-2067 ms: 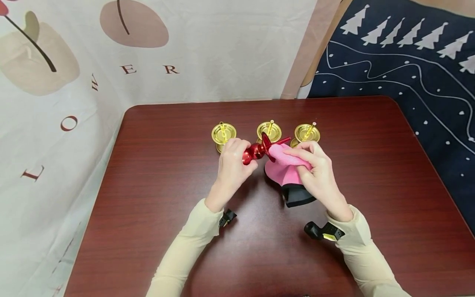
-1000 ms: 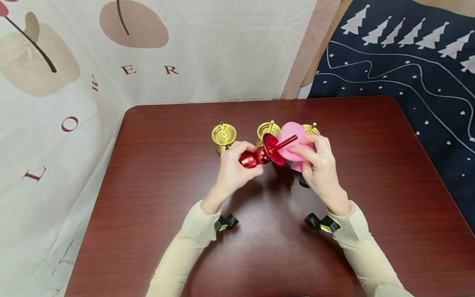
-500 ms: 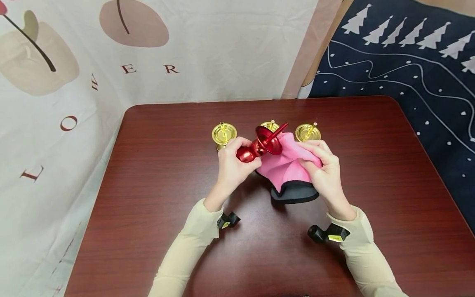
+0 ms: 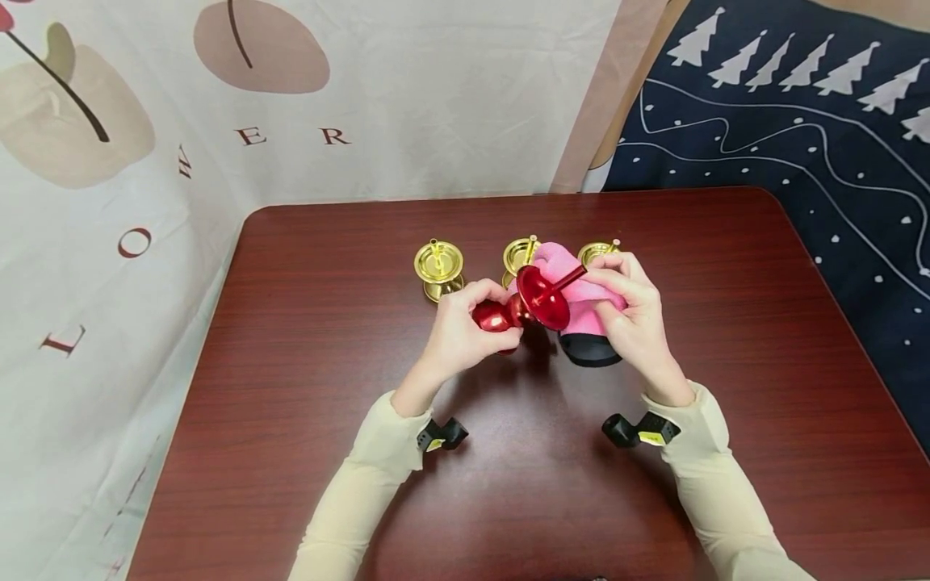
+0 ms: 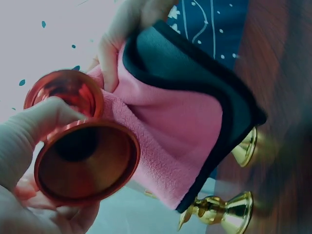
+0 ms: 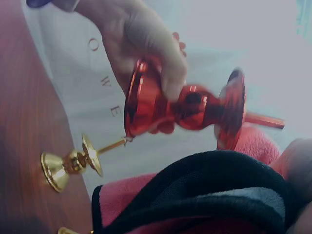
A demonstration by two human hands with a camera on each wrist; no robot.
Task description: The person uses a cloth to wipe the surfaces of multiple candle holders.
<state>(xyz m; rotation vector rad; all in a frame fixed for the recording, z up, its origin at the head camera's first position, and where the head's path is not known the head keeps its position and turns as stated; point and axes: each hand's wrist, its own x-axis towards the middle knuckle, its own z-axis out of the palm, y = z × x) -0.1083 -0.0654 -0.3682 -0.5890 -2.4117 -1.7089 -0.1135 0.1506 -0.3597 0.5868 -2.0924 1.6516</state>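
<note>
A shiny red candle holder (image 4: 543, 298) is held above the table, tilted, its thin spike pointing up and to the right. My left hand (image 4: 468, 327) grips it round the flared base, whose hollow underside shows in the left wrist view. My right hand (image 4: 634, 311) pinches a pink cloth (image 4: 590, 313) with a dark back and black edging. The cloth lies bunched behind the holder's dish, right up against it, as the right wrist view also shows. A dark flap (image 5: 190, 68) of the cloth hangs down beneath the right fingers.
Three gold candle holders stand in a row towards the table's far side: a left one (image 4: 439, 266), a middle one (image 4: 518, 257) and a right one (image 4: 597, 252), the latter two partly hidden. The table (image 4: 349, 323) is dark red wood, with hanging cloths behind it.
The red holder has turned in the left hand, so its dish now faces more to the right. The right hand has shifted the pink cloth about the dish, moving it up behind the holder.
</note>
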